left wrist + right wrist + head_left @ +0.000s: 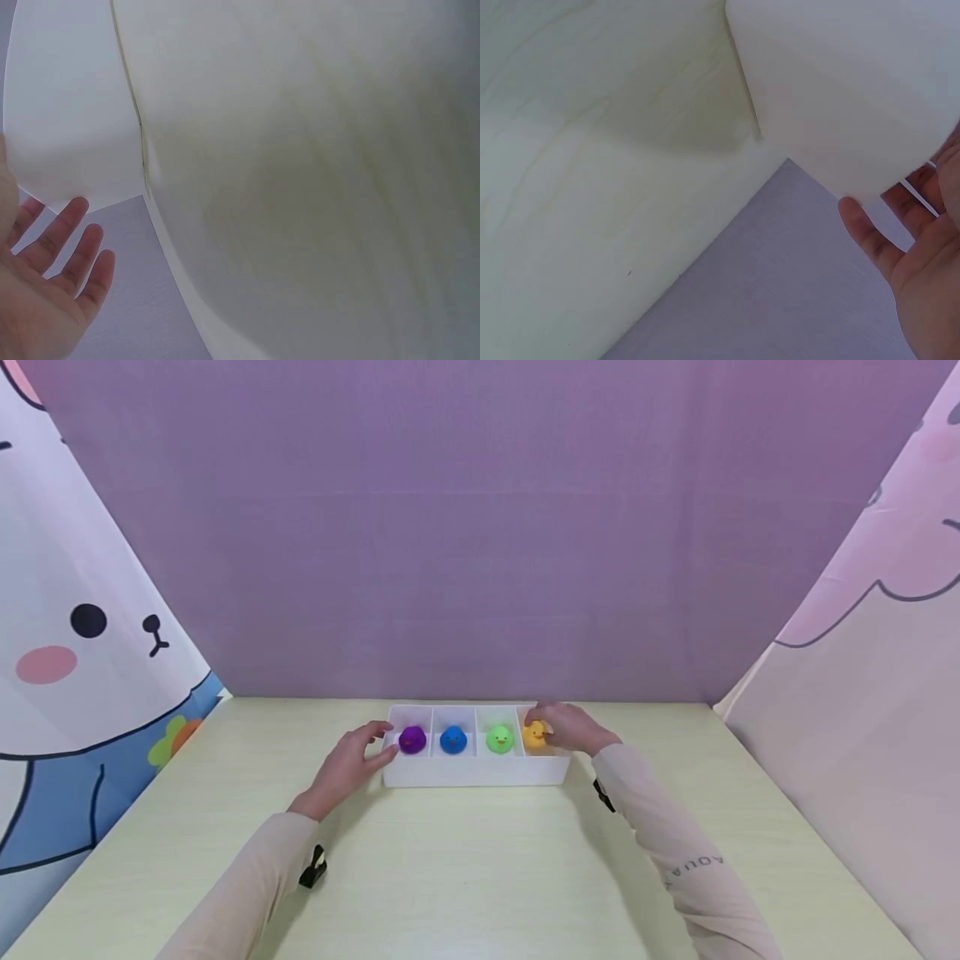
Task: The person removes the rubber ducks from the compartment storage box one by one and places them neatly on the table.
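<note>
A white box (472, 772) with a row of compartments stands near the back of the table. In it, from left to right, sit a purple duck (412, 740), a blue duck (453, 740), a green duck (499, 739) and a yellow duck (534, 735). My right hand (570, 727) pinches the yellow duck in the rightmost compartment; in the right wrist view its outer fingers lie by the box's end wall (847, 97). At the box's left end is my left hand (348, 766), fingers spread and touching the rim. The left wrist view shows those fingers (64, 225) loosely extended.
A pale wood-grain table (465, 868) carries the box. Behind it rises a purple backdrop (480, 543). Cloths with cartoon prints hang on the left (97, 693) and right (885, 718).
</note>
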A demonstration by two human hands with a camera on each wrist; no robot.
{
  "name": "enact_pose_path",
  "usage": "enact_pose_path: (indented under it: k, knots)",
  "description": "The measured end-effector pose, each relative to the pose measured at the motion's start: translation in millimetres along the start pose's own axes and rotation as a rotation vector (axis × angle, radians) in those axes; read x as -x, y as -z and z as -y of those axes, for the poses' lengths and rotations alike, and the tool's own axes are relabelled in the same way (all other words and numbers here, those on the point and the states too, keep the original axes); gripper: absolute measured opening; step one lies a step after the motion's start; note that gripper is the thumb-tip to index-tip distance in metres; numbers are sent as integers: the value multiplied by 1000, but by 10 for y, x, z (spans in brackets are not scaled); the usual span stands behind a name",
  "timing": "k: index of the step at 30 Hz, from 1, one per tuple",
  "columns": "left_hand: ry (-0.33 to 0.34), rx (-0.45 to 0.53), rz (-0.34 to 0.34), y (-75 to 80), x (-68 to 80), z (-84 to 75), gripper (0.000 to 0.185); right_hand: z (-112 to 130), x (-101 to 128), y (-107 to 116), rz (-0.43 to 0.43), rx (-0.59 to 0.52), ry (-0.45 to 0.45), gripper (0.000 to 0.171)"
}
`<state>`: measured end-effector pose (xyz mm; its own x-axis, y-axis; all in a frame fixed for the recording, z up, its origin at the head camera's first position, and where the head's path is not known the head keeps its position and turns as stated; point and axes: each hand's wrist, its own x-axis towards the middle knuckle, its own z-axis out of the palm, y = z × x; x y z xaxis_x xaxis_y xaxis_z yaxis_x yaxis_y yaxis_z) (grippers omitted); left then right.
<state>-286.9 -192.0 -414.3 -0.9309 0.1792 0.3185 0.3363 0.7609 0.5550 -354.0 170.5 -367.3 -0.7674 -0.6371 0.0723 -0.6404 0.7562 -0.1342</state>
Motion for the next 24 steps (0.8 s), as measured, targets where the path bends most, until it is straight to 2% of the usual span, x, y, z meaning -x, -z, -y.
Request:
enact_pose_path:
  k: [9, 17, 24]
  knots:
    - [13, 11, 12, 1, 1, -17, 43, -31, 7, 112, -16, -20, 33, 31]
    - [18, 10, 14, 5, 18, -19, 44, 5, 16, 269, -12, -27, -17, 32]
    - [20, 9, 10, 16, 17, -11, 44, 14, 51, 410, -51, 6, 7, 32]
